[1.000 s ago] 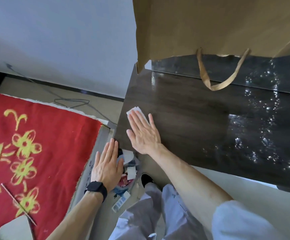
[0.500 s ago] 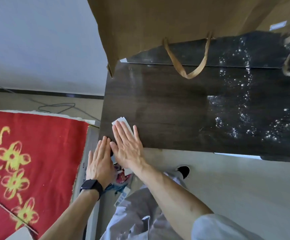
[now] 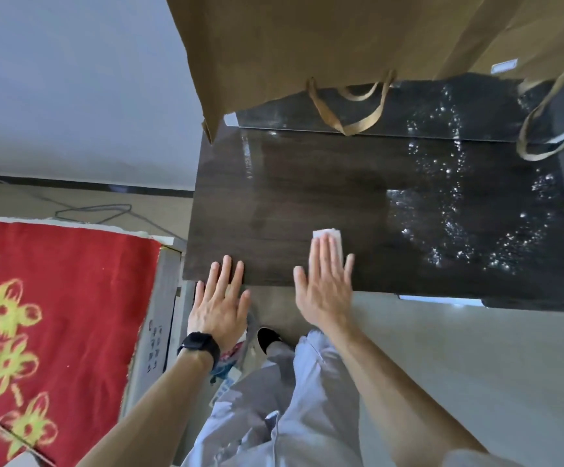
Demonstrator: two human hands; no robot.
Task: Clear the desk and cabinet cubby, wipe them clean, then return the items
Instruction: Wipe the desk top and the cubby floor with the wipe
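The dark wood desk top [image 3: 307,183] fills the middle of the head view. My right hand [image 3: 324,288] lies flat near its front edge, fingers pressing a folded white wipe [image 3: 329,235] onto the wood. My left hand [image 3: 220,305], with a black watch on the wrist, rests flat and empty at the desk's front left corner. Wet droplets [image 3: 459,224] glisten on the right half of the desk.
Brown paper bags [image 3: 307,45] with handles hang over the desk's back edge. A red blanket with yellow flowers [image 3: 54,315] lies to the left. A bin with rubbish [image 3: 236,355] stands below my left hand. A cable runs along the floor by the wall.
My right hand has slid the wipe rightward along the front edge, away from the left corner. My left hand moved up onto the corner. The view shifted left.
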